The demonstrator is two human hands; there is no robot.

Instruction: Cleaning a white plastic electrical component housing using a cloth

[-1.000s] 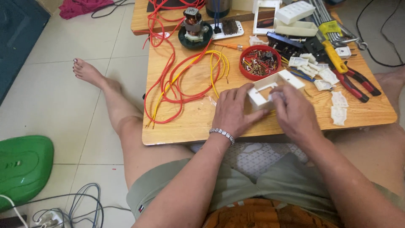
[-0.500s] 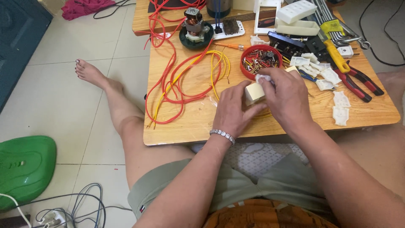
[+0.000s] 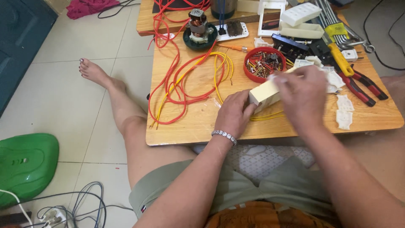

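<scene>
Cream plastic is what both hands are busy with: a small cream box (image 3: 265, 93) is held up just over the near part of the low wooden table (image 3: 198, 122). The left hand (image 3: 234, 114) is wrapped around the box's near left end, with the fingers curled shut on it and a silver bracelet (image 3: 224, 136) worn at the wrist. The right hand (image 3: 303, 99) is laid over the box's right end and top, so that part of the box is hidden. This hand is blurred, and it cannot be told how tightly it is closed on the box. The box is tilted, with its left end lower than its right.

Thin yellow wires (image 3: 265, 116) are seen on the table under the box. To the left, long red and yellow wires (image 3: 179, 84) are spread in loops over the wood. White plastic pieces (image 3: 344, 112) are laid near the right edge. Red-handled pliers (image 3: 363, 86) are set just behind them.

Further back, a round red bowl (image 3: 262, 64) full of small screws is placed, well apart from the left hand. A small motor (image 3: 198, 26) on a dark green base is stood at the far side. White switch plates (image 3: 300, 14) are piled in the far right corner.
</scene>
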